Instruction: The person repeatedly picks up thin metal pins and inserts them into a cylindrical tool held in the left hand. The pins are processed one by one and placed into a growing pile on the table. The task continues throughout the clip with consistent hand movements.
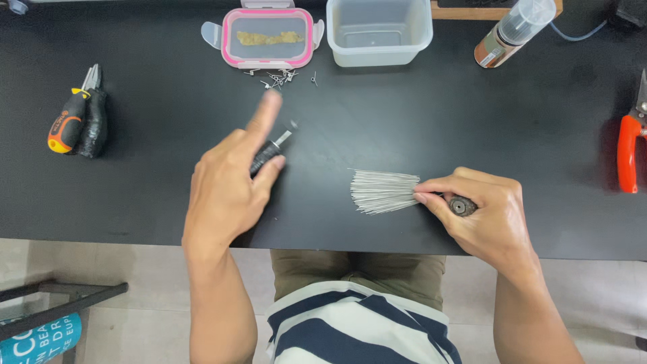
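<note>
Head view shows the right hand [482,216] pinching a fan of thin grey wires [383,191] at their gathered end, beside a small round spool [462,205], low over the black counter [431,121]. Those wires look light, springy and easily splayed, so the bound end seems the safest hold. Left hand [229,189] grips a dark slim tool [271,149], forefinger raised.

Head view, straight down, close

you sit at a big black table [148,202]; under it is a pale tiled floor [155,323].
</note>
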